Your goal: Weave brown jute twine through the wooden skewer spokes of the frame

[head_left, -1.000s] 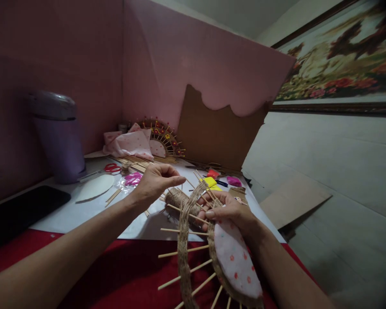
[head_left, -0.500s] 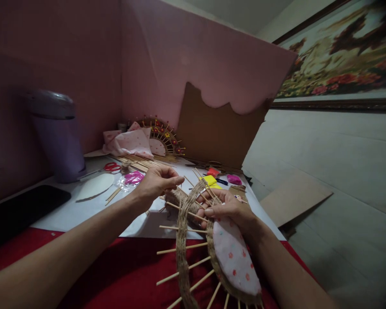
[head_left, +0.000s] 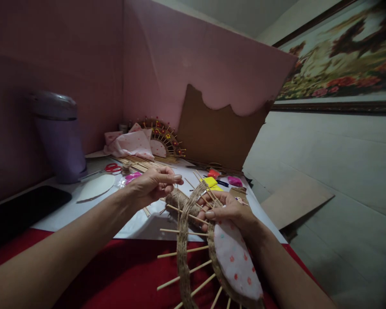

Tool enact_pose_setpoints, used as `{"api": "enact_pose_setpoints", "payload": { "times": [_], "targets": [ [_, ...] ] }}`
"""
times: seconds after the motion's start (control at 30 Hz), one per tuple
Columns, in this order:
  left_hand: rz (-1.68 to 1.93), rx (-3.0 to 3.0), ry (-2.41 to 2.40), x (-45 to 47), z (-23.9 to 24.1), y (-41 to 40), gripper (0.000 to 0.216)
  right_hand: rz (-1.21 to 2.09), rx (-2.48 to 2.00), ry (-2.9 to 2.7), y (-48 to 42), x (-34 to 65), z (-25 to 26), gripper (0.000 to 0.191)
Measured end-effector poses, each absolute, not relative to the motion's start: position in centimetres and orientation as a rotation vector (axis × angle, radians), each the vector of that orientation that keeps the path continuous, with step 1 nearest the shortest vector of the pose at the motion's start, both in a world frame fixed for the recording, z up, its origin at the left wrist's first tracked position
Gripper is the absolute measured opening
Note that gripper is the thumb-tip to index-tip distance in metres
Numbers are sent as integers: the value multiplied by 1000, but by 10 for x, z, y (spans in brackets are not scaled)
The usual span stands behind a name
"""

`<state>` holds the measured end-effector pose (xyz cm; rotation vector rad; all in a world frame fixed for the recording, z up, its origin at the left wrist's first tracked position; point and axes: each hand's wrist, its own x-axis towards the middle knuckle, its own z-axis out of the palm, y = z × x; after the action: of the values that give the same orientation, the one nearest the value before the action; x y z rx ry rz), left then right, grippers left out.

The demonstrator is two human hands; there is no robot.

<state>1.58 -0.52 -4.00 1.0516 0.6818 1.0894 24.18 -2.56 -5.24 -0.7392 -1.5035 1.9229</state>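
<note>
My right hand (head_left: 228,210) grips a half-round frame of thin wooden sticks and woven jute twine (head_left: 182,249) near its upper end, thumb on top. Its sticks fan out from a padded half-circle of white cloth with red spots (head_left: 236,262). Two bands of twine run across the sticks. My left hand (head_left: 156,184) is closed in a pinch just left of the frame's upper end; what lies between its fingertips is too small to make out. Behind the frame, between my hands, lies a ball of jute twine (head_left: 180,201), partly hidden.
A purple tumbler (head_left: 59,141) and a dark phone-like slab (head_left: 32,210) stand at left. Red-handled scissors (head_left: 112,168), sticks (head_left: 144,163), yellow packets (head_left: 209,182) and a pink packet (head_left: 234,181) lie behind my hands. Brown cardboard (head_left: 218,133) leans behind, beside a decorated half-round frame (head_left: 167,137).
My left hand has turned slightly, its index finger now straighter, and its fingertips have shifted a little. My right hand keeps its grip on the frame, nearly still.
</note>
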Motion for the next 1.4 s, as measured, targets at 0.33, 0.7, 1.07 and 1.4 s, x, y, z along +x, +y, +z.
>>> {"api": "enact_pose_setpoints", "payload": {
  "times": [0.33, 0.7, 1.07, 1.4],
  "targets": [
    [1106, 1038, 572, 17, -38, -9, 12, 1913, -775, -1475, -27, 241, -52, 32],
    [1227, 1484, 622, 18, -38, -13, 17, 1882, -728, -1493, -26, 241, -50, 26],
    [1195, 1479, 715, 27, -39, -12, 20, 1849, -711, -1384, -24, 242, -53, 28],
    [1251, 1586, 770, 34, -46, -12, 14, 1825, -737, -1340, -27, 240, -49, 23]
  ]
}}
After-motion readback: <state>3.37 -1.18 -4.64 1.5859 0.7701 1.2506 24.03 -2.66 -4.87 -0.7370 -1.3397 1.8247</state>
